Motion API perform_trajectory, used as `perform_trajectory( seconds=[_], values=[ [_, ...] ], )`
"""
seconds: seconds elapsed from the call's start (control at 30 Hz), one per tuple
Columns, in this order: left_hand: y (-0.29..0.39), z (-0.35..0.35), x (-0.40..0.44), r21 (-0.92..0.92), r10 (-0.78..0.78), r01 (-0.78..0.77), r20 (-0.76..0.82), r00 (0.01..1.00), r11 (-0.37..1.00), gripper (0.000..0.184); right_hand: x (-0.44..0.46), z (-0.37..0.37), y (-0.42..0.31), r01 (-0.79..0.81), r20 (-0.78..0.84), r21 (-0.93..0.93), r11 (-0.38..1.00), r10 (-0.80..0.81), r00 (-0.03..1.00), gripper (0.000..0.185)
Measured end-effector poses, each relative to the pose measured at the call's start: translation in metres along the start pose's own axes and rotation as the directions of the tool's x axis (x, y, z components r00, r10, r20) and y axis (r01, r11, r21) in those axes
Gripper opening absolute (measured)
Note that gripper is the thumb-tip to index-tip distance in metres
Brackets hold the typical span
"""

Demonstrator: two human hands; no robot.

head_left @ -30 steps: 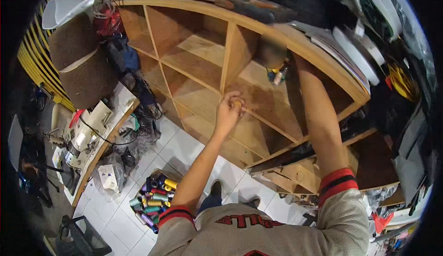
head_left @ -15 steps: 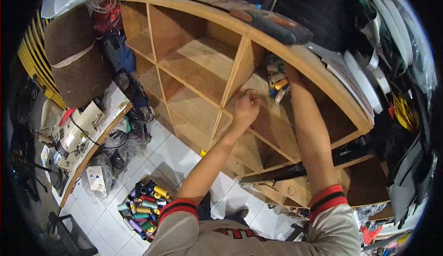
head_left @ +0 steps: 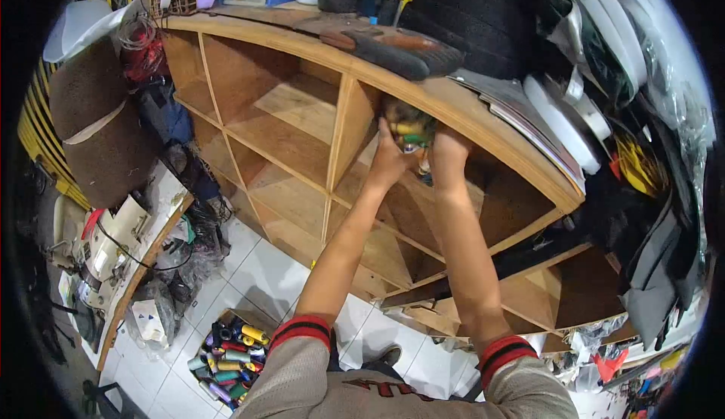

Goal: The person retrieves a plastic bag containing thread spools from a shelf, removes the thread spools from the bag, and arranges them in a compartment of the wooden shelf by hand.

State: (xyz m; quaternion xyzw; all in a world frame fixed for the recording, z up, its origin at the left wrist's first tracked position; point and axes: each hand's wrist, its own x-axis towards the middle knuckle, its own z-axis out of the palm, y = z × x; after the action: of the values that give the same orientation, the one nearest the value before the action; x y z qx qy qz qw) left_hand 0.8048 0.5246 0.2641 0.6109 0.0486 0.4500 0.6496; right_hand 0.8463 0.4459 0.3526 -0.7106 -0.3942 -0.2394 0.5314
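Note:
Both of my hands reach into an upper compartment of the wooden shelf (head_left: 342, 128). Between them is a bunch of small colourful items, yellow, green and white, like thread spools (head_left: 410, 134), blurred and partly hidden. My left hand (head_left: 390, 156) is curved around the left side of the bunch, thumb side up. My right hand (head_left: 449, 155) presses against its right side, its fingers mostly hidden behind the bunch and the shelf top. A box full of thread spools (head_left: 229, 358) stands on the tiled floor below.
A sewing machine (head_left: 113, 234) on a table is at the left, beside a brown padded chair (head_left: 102, 128). Black tubs (head_left: 359, 2), drawers and a dark tool lie on the shelf top. White rolls and plastic-wrapped material stand at the right. Plastic bags lie on the floor.
My left hand has moved up from the shelf divider to the bunch of items, and its fingers now wrap the bunch. The bunch has come between both hands. The view has shifted.

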Motion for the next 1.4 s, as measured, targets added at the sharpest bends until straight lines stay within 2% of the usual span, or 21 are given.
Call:
perform_trajectory(
  seconds=[0.03, 0.07, 0.1, 0.13, 0.17, 0.2, 0.27, 0.37, 0.53, 0.6, 0.63, 0.73, 0.8, 0.87, 0.93, 0.97, 1.03, 1.13, 1.27, 1.3, 1.4],
  values=[
    [0.016, 0.005, -0.01, 0.078, 0.142, -0.139, -0.044, 0.989, 0.987, 0.093, -0.008, -0.006, -0.001, 0.07, -0.02, -0.065, 0.995, -0.071, 0.997, 0.018],
    [0.033, 0.01, -0.019, -0.084, 0.045, -0.054, -0.099, 0.994, 0.995, 0.093, -0.015, -0.009, 0.009, 0.41, 0.002, -0.389, 0.825, -0.444, 0.896, 0.015],
    [0.047, 0.016, -0.029, -0.247, -0.065, 0.029, -0.139, 0.988, 0.969, 0.093, -0.022, -0.018, -0.004, 0.11, -0.057, 0.036, 0.993, -0.108, 0.993, 0.016],
    [0.036, 0.017, -0.041, -0.007, 0.067, -0.068, -0.159, 0.985, 0.998, 0.096, -0.027, -0.029, -0.029, -0.222, 0.035, 0.451, 0.864, 0.231, 0.972, 0.016],
    [0.026, 0.018, -0.054, 0.237, 0.197, -0.152, -0.177, 0.964, 0.959, 0.098, -0.034, -0.034, -0.037, -0.344, 0.135, 0.62, 0.705, 0.336, 0.932, 0.017],
    [0.028, 0.019, -0.066, 0.135, 0.148, -0.123, -0.195, 0.97, 0.983, 0.101, -0.041, -0.04, -0.046, -0.445, 0.231, 0.745, 0.497, 0.434, 0.871, 0.017],
    [0.032, 0.022, -0.079, -0.075, 0.055, -0.073, -0.212, 0.976, 0.995, 0.108, -0.052, -0.048, -0.048, -0.353, 0.175, 0.766, 0.537, 0.354, 0.919, 0.019],
    [0.06, 0.023, -0.107, 0.176, 0.106, -0.078, -0.155, 0.982, 0.981, 0.104, -0.062, -0.058, -0.05, -0.234, 0.126, 0.851, 0.469, 0.251, 0.96, 0.02],
    [0.082, 0.013, -0.112, 0.061, -0.014, 0.018, -0.07, 0.997, 0.998, 0.112, -0.064, -0.071, -0.058, -0.172, 0.063, 0.921, 0.349, 0.303, 0.951, 0.019],
    [0.112, 0.011, -0.113, -0.091, -0.146, 0.146, 0.003, 0.989, 0.985, 0.111, -0.062, -0.08, -0.06, -0.181, 0.077, 0.935, 0.306, 0.323, 0.943, 0.022],
    [0.106, 0.002, -0.112, -0.119, -0.082, 0.091, 0.079, 0.993, 0.989, 0.106, -0.06, -0.085, -0.058, -0.167, 0.073, 0.941, 0.293, 0.307, 0.949, 0.022],
    [0.139, -0.001, -0.126, -0.075, -0.15, 0.153, 0.05, 0.987, 0.985, 0.087, -0.055, -0.108, -0.067, -0.183, 0.108, 0.958, 0.22, 0.311, 0.944, 0.025],
    [0.149, -0.021, -0.13, -0.029, -0.062, 0.063, 0.032, 0.998, 0.998, 0.064, -0.055, -0.125, -0.067, -0.21, 0.152, 0.963, 0.168, 0.305, 0.94, 0.027],
    [0.188, -0.017, -0.126, 0.025, -0.093, 0.097, -0.154, 0.984, 0.995, 0.047, -0.061, -0.141, -0.066, -0.222, 0.183, 0.965, 0.137, 0.252, 0.95, 0.027],
    [0.222, -0.018, -0.111, 0.079, -0.026, 0.033, -0.08, 0.996, 0.996, 0.047, -0.073, -0.159, -0.075, -0.281, 0.246, 0.957, 0.073, 0.309, 0.919, 0.025],
    [0.23, -0.017, -0.105, 0.247, 0.0, -0.013, 0.053, 0.999, 0.969, 0.047, -0.085, -0.165, -0.074, -0.3, 0.266, 0.952, 0.059, 0.325, 0.907, 0.025],
    [0.243, -0.011, -0.095, 0.52, 0.004, -0.183, 0.327, 0.945, 0.834, 0.046, -0.107, -0.178, -0.07, -0.331, 0.302, 0.943, 0.028, 0.342, 0.89, 0.025],
    [0.268, 0.011, -0.096, 0.723, -0.452, -0.249, 0.623, 0.638, 0.645, 0.039, -0.143, -0.196, -0.054, -0.426, 0.386, 0.905, 0.0, 0.421, 0.821, 0.024],
    [0.232, 0.034, -0.116, 0.653, -0.509, -0.331, 0.747, 0.428, 0.681, 0.03, -0.19, -0.224, -0.029, -0.501, 0.528, 0.846, -0.185, 0.431, 0.732, 0.022],
    [0.213, 0.038, -0.124, 0.601, -0.471, -0.235, 0.769, 0.433, 0.764, 0.022, -0.196, -0.234, -0.026, -0.532, 0.549, 0.827, -0.182, 0.469, 0.692, 0.022],
    [0.185, 0.066, -0.143, 0.571, -0.469, -0.316, 0.813, 0.346, 0.758, 0.021, -0.219, -0.263, -0.01, -0.511, 0.566, 0.824, -0.245, 0.421, 0.709, 0.021]
  ],
)
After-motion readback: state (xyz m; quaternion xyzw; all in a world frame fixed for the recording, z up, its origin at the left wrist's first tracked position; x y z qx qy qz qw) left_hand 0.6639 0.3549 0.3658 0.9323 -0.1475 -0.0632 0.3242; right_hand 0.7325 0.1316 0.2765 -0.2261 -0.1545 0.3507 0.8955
